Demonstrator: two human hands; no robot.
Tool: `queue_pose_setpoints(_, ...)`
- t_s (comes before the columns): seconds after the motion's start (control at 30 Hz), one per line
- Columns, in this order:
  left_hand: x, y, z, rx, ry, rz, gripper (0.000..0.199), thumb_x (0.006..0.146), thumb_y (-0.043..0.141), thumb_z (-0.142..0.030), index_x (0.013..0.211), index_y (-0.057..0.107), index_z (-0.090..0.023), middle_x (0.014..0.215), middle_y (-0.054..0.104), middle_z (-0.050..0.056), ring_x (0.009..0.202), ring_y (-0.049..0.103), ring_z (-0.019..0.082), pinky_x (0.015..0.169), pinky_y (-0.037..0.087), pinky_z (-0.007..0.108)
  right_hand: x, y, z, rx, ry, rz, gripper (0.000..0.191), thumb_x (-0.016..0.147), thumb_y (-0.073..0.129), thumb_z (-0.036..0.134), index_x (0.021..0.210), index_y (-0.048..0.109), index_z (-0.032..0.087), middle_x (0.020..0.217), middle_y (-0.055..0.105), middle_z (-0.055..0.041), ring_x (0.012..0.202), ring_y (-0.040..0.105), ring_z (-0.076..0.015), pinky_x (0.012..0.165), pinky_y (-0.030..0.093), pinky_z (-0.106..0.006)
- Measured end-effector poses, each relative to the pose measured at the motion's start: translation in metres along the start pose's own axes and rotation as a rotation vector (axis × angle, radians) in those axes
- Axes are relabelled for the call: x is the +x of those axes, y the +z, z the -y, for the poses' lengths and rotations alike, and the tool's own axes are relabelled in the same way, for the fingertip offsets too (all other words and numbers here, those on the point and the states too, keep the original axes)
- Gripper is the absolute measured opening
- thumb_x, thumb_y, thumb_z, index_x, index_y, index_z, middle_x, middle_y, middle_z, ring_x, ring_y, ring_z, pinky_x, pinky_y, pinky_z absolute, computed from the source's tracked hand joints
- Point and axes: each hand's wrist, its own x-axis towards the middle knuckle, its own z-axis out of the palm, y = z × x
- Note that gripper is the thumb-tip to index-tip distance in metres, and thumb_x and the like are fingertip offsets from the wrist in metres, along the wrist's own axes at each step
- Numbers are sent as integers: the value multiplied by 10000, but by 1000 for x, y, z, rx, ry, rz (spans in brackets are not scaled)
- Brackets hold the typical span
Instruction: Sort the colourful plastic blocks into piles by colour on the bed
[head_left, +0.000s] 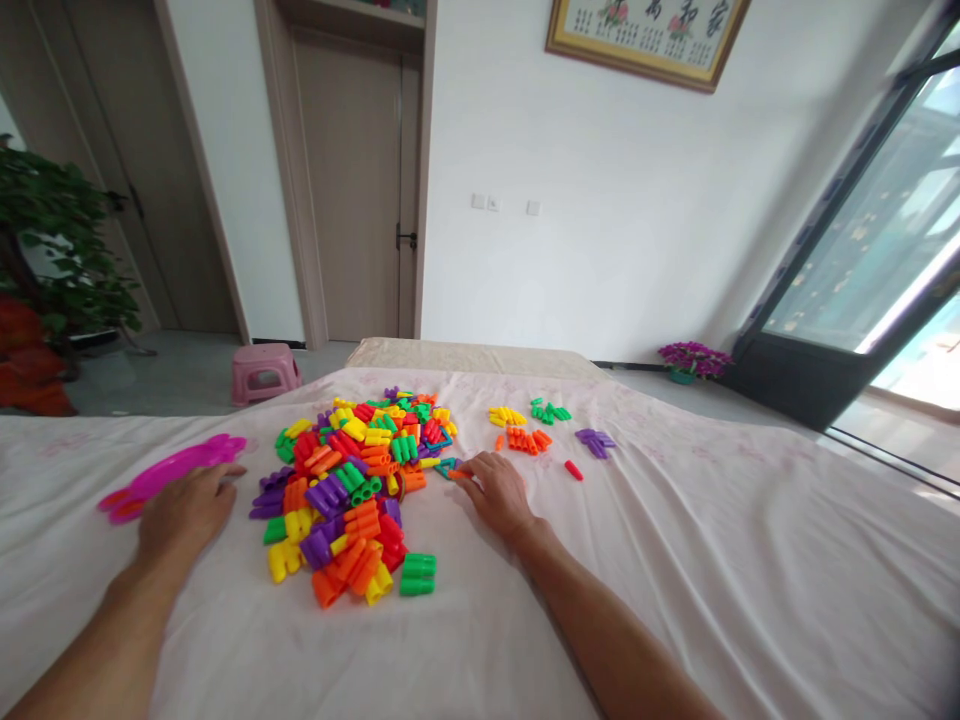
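A heap of colourful plastic building pieces point(345, 470) in red, orange, yellow, green and purple lies between my hands. My right hand point(499, 492) is at the heap's right edge, its thumb and fingertips closed around a small orange plastic piece point(457, 474). Just beyond those fingertips lies a teal angular piece point(445, 467). My left hand point(187, 505) rests left of the heap, palm down with fingers stretched out. It partly covers a flat magenta plastic tray point(176, 467), and I see nothing in its grasp.
Small groups of yellow pieces point(507, 415), green pieces point(550, 411), orange pieces point(529, 440) and purple pieces point(595, 442) lie to the right, near a single red piece point(574, 470). A wrinkled pale cloth point(675, 580) covers the surface. Behind stands a pink stool point(265, 373).
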Motion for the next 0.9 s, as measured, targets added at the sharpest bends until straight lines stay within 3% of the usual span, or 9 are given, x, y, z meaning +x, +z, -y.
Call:
queue_pose_setpoints(0.13, 2, 1, 2, 6, -18, 16, 543, 1009, 347, -341, 1372, 724, -197, 1430, 689, 157, 1262, 648, 354, 1047, 509, 492, 5, -1, -32, 40, 148, -162, 269, 1074, 553, 363, 1064, 770, 204, 1035, 736, -81, 1009, 656, -229, 898, 454, -330)
queue_pose_setpoints(0.27, 5, 6, 5, 6, -23, 13, 541, 998, 364, -357, 1374, 724, -208, 1426, 691, 156, 1239, 657, 363, 1029, 516, 500, 7, 1, -68, 138, 350, -344, 212, 972, 624, 298, 1051, 783, 183, 1058, 733, -101, 921, 667, -237, 854, 510, -348)
queue_pose_setpoints(0.4, 9, 12, 11, -4, -2, -6, 541, 985, 376, -365, 1361, 732, -206, 1428, 691, 160, 1240, 656, 372, 1039, 513, 505, 7, 6, -90, 227, 438, -479, 272, 873, 602, 192, 1076, 783, 177, 1114, 735, -123, 980, 684, -258, 920, 546, -388)
queue_pose_setpoints(0.73, 8, 12, 12, 20, -10, -1, 553, 985, 370, -380, 1382, 720, -219, 1433, 686, 154, 1241, 657, 367, 1038, 517, 499, 5, 8, -95, 257, 424, -607, 403, 841, 462, 120, 1092, 775, 162, 1133, 741, -133, 1025, 703, -249, 962, 560, -403)
queue_pose_setpoints(0.9, 6, 8, 7, 21, -21, 18, 562, 986, 358, -375, 1385, 719, -215, 1433, 687, 155, 1250, 653, 367, 1043, 516, 500, 4, 6, -79, 131, 346, -504, 379, 904, 494, 129, 1135, 782, 215, 1161, 756, -91, 1079, 693, -241, 973, 542, -389)
